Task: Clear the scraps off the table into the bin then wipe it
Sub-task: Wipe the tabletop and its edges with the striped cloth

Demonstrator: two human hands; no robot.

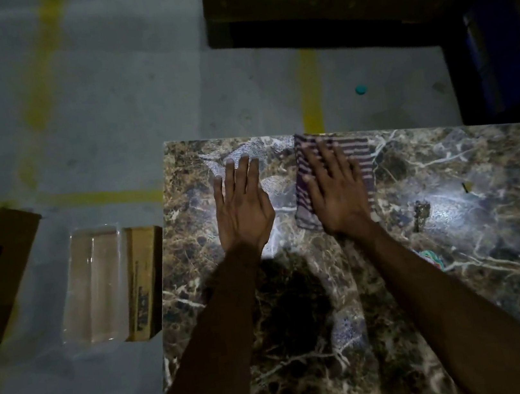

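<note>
The right hand (335,192) covers the middle of the striped cloth (363,161); the desk (465,267) runs past the right and bottom edges; small dark scraps (421,213) are too blurred to identify.

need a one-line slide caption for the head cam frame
Right hand presses a striped cloth flat on the marble table; left hand rests open beside it.

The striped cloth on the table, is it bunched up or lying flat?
Flat. The striped cloth lies spread against the marble table, pressed under the right hand, whose fingers are straight.
</note>
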